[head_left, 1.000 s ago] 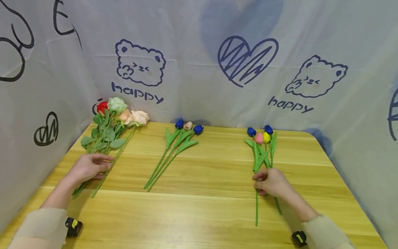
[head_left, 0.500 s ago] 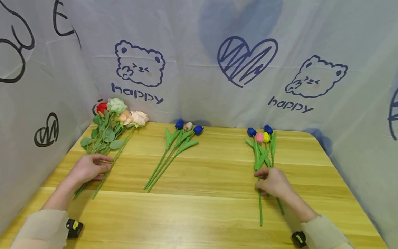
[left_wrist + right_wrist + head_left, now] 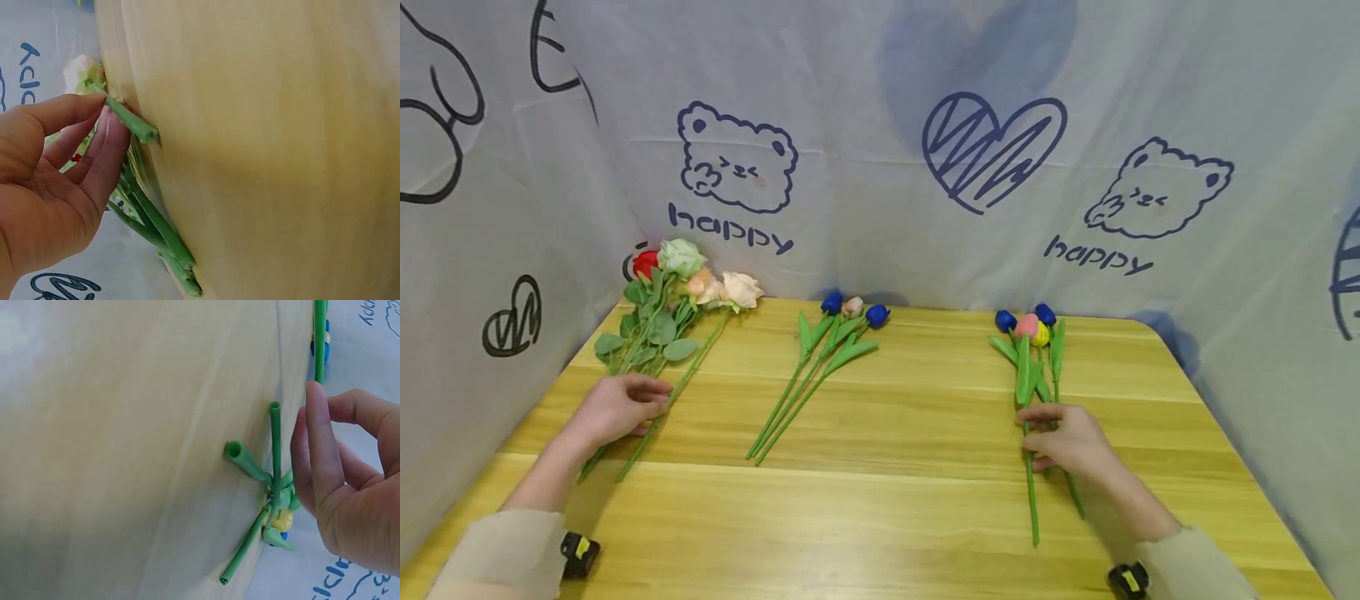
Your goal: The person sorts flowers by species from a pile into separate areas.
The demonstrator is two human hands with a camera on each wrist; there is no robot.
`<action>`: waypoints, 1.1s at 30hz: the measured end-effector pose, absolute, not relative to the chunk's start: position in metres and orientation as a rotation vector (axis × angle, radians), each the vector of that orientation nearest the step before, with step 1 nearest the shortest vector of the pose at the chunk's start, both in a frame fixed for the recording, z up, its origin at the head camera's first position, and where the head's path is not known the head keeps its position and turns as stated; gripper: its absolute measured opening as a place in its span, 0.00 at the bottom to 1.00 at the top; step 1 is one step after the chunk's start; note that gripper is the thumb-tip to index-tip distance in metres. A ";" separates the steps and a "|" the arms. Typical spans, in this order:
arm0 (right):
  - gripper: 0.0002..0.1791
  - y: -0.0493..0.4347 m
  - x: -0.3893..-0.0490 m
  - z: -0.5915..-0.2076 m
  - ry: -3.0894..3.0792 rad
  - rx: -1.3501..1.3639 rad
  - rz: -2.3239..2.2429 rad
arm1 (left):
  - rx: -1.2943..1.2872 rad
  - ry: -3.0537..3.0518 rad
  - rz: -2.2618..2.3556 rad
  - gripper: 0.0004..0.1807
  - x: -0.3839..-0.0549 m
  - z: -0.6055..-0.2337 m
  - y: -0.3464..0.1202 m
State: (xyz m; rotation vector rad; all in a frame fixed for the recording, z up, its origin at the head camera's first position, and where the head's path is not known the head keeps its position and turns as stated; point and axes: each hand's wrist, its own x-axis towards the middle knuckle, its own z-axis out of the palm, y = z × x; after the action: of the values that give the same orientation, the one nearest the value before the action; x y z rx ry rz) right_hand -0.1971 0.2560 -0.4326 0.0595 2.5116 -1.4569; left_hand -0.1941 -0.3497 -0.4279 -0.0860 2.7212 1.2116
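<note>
My left hand (image 3: 621, 408) pinches the stem of a pale cream-peach rose (image 3: 742, 290) between thumb and fingers. In the left wrist view the end of this stem (image 3: 139, 128) sticks out past the fingertips. Beside it lie a red rose (image 3: 645, 264), a white-green rose (image 3: 681, 258) and a peach rose (image 3: 702, 286), their lower stems partly behind the hand. On the right, my right hand (image 3: 1067, 439) pinches the stem of a pink tulip (image 3: 1027, 326). A yellow tulip (image 3: 1040, 335) and two blue tulips (image 3: 1045, 314) lie close by it, stems partly hidden.
Between the hands, two blue tulips (image 3: 877, 316) and a pale pink tulip (image 3: 852, 307) lie side by side on the wooden table (image 3: 880, 533). A printed cloth (image 3: 865, 192) rises behind the table and along both sides.
The pink tulip has shifted slightly, its stem end swinging right and its bloom now overlapping the yellow one. The cream-peach rose has edged right, a little apart from its neighbour.
</note>
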 end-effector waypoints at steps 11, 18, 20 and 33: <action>0.27 0.251 -0.192 -0.422 2.547 0.031 -1.722 | -0.084 3.004 1.256 0.21 -0.189 -0.404 -0.313; 0.24 0.230 -0.194 -0.414 2.548 0.023 -1.996 | 0.019 2.978 1.764 0.18 -0.193 -0.392 -0.244; 0.23 0.221 -0.196 -0.412 2.530 0.008 -2.061 | 0.061 2.898 1.897 0.18 -0.196 -0.390 -0.222; 0.25 0.169 -0.216 -0.399 2.254 -0.134 -2.461 | 0.424 2.501 2.140 0.16 -0.210 -0.392 -0.090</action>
State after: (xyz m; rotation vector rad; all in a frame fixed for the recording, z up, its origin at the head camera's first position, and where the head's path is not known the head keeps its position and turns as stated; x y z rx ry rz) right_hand -0.2162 0.1692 -0.3986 -0.1345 2.2544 -2.4612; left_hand -0.2097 -0.0897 -0.3924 0.4243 2.5009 2.1402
